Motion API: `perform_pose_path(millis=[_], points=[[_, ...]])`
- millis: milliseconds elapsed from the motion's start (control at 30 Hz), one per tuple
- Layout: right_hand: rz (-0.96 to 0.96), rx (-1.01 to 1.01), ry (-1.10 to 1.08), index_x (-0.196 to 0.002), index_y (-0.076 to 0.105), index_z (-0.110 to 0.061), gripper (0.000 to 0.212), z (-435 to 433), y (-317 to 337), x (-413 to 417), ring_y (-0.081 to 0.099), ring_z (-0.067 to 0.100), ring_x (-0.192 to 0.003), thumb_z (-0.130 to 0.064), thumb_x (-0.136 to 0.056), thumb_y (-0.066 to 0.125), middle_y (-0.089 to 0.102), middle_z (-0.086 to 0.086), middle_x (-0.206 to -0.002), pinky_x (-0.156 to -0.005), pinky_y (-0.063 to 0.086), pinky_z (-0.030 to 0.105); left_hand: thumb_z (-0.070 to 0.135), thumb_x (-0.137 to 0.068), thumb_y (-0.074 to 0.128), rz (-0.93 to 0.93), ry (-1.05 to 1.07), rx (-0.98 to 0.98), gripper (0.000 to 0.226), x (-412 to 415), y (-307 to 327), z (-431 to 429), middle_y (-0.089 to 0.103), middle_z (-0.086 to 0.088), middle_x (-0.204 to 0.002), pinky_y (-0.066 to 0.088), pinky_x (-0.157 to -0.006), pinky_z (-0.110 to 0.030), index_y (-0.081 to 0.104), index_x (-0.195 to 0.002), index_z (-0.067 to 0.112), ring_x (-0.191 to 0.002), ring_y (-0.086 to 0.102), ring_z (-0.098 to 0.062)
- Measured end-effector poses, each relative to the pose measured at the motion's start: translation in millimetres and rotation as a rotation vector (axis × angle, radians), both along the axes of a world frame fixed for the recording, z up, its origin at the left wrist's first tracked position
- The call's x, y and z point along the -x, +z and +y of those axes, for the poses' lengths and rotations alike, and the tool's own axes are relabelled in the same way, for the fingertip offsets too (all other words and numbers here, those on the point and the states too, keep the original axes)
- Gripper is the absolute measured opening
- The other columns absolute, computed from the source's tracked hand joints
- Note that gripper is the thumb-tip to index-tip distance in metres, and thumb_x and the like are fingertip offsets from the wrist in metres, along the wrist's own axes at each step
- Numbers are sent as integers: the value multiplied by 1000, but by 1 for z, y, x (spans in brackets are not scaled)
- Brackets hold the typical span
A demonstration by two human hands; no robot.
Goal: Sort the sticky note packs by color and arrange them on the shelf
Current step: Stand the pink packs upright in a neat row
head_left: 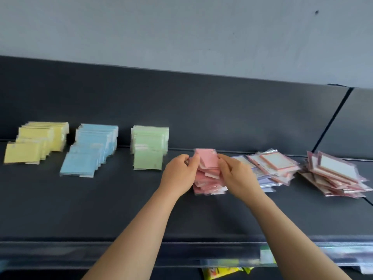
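Standing over the pink pile (207, 183), a pink pack (206, 158) is gripped by the left hand (179, 175) and the right hand (237, 175). A yellow row (34, 144), blue row (90, 150) and green row (149, 148) are ranged toward nine o'clock on the shelf (101, 209).

Print blurred, pink packs (206, 158) partly behind left hand (178, 174) and right hand (237, 175) — yellow packet (220, 273) cropped below

Perhaps six pack piles (148, 156), two hands (178, 174)

Coloured sticky note packs (80, 164) along shelf (101, 209)
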State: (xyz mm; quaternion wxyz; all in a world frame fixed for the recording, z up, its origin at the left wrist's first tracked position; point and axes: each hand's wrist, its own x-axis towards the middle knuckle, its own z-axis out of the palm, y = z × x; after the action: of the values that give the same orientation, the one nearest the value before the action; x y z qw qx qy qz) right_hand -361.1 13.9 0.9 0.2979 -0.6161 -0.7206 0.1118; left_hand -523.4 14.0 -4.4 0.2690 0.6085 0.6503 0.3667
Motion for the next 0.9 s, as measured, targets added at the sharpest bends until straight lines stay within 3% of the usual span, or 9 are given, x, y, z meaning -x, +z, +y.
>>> perform_pose_path(millis=[133, 233, 333, 533, 633, 733, 900], points=[[57, -93, 181, -124, 63, -15, 33, -4, -11, -4, 56, 20, -112, -23, -102, 39, 65, -1, -120, -99, 40, 34, 60, -83, 58, -1, 121, 19, 46, -15, 4, 6, 65, 5, -92, 50, -73, -35, 61, -96, 16, -85, 62, -18], [159, -87, 203, -124, 62, -15, 31, -4, -16, -11, 54, 15, -113, -21, -102, 40, 64, -4, -121, -100, 39, 28, 38, -83, 73, -221, 143, 41, 31, -12, 6, 3, 67, -1, -91, 54, -71, -37, 62, -94, 12, -79, 64, -15], [201, -69, 185, -125, 59, -13, 30, -5, -22, -17, 52, 16, -116, -17, -98, 48, 61, -3, -124, -98, 40, 26, 22, -87, 71, -412, 146, 65, 20, -4, 6, -5, 64, 0, -97, 53, -63, -28, 58, -98, 12, -83, 61, -10], [152, -21, 101, -143, 40, -14, 57, -5, -30, -16, 42, 19, -127, -31, -92, 58, 42, -2, -143, -107, 37, 35, 15, -89, 69, -656, 140, 150, 24, 10, -7, -19, 67, -6, -110, 57, -79, -39, 58, -110, 10, -97, 66, -20], [104, -23, 114, -142, 42, -17, 55, -10, -30, -16, 43, 21, -125, -32, -91, 59, 47, -1, -139, -106, 34, 34, 14, -88, 71, -675, 108, 164, 24, 13, -12, -25, 68, -7, -109, 55, -88, -44, 57, -107, 12, -97, 67, -20], [45, -89, 158, -131, 53, -20, 45, -21, -32, -15, 42, 19, -122, -29, -88, 62, 54, -4, -130, -103, 34, 29, 23, -81, 78, -586, 114, 166, 42, 15, -18, -27, 65, -6, -111, 55, -87, -43, 53, -114, 15, -95, 66, -21], [147, -119, 167, -105, 68, -22, 16, -32, -35, -18, 51, 10, -98, -24, -91, 60, 63, -11, -101, -84, 43, 25, 32, -78, 79, -424, 80, 152, 65, 24, -17, -31, 54, 2, -122, 54, -80, -36, 45, -133, 26, -99, 62, -18]])
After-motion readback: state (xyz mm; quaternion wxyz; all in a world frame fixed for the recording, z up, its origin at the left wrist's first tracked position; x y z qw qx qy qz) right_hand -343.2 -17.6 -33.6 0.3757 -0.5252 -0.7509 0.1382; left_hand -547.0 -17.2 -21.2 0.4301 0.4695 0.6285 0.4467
